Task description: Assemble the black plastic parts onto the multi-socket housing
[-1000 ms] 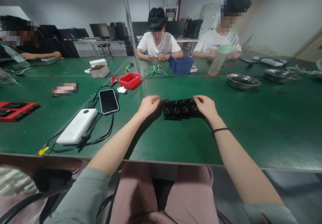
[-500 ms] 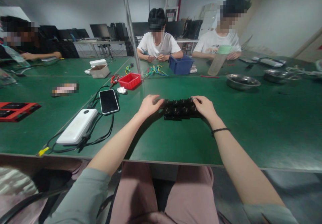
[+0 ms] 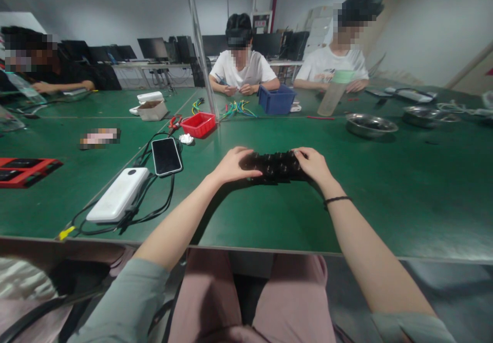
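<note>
A black block with rows of round knobs (image 3: 275,167) lies on the green table (image 3: 269,214) straight ahead of me. My left hand (image 3: 232,165) is curled round its left end, fingers closed on it. My right hand (image 3: 314,165) grips its right end, fingers bent over the top edge; a black band sits on that wrist. The block's near edge looks slightly lifted off the table.
To my left lie a black phone (image 3: 166,155), a white power bank (image 3: 117,194) with black cables, a red tray (image 3: 199,124) and a small cardboard box (image 3: 152,109). Farther off are a blue bin (image 3: 277,99), coloured wires (image 3: 238,108) and a metal bowl (image 3: 371,125). Three people sit across the table.
My left hand has slid right and closed further over the block's left end. The block has tipped up a little at its near edge. My right hand has barely moved.
</note>
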A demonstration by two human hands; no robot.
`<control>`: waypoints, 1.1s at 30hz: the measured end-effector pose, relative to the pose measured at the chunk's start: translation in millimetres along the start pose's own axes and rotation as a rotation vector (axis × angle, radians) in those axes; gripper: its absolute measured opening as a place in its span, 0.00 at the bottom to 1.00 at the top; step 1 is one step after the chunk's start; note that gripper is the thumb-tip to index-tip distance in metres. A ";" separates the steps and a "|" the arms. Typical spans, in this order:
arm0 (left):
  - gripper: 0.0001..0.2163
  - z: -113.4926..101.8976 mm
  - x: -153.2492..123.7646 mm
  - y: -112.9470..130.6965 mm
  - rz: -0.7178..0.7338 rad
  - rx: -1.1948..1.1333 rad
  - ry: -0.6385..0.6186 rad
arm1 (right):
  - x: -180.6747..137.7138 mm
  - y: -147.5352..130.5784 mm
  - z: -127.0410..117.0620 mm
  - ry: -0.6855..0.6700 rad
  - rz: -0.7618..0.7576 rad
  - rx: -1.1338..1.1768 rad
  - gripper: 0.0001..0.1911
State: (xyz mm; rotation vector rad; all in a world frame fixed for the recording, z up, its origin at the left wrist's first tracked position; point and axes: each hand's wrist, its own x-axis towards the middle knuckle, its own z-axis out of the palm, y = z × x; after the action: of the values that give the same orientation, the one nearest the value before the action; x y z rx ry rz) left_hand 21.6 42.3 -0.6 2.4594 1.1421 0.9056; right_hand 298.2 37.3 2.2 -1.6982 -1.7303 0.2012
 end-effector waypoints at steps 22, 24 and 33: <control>0.41 4.0 -1.7 -8.6 0.027 0.019 -0.059 | -0.1 3.2 -0.4 -0.012 -0.014 0.008 0.14; 0.41 4.1 -1.8 -8.6 0.026 0.017 -0.058 | -0.4 2.0 -0.8 -0.019 -0.008 0.002 0.15; 0.40 4.4 -1.4 -8.9 0.022 0.010 -0.061 | 0.7 5.2 2.2 0.004 -0.030 0.017 0.13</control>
State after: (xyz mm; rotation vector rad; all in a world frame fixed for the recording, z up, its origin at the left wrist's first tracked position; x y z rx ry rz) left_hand 18.5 47.0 -8.8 2.4942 1.1047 0.8268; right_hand 301.2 39.4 -2.1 -1.6583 -1.7459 0.1978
